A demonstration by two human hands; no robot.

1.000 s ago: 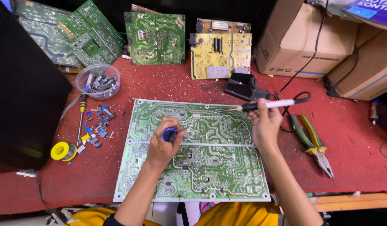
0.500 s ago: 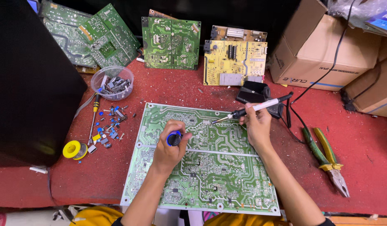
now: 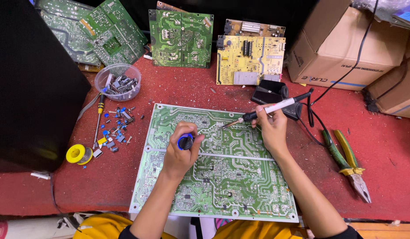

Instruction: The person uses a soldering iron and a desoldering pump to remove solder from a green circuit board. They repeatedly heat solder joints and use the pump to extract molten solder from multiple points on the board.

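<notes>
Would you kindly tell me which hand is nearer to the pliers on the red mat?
The right hand, holding the soldering iron, is nearer the pliers. The left hand sits farther away over the green circuit board.

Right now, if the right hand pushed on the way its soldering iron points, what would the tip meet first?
The right hand aims the soldering iron down-left. The tip sits close over the large green circuit board, so the board comes first; further on lies the left hand holding a blue-topped tool. Depth is uncertain.
</notes>
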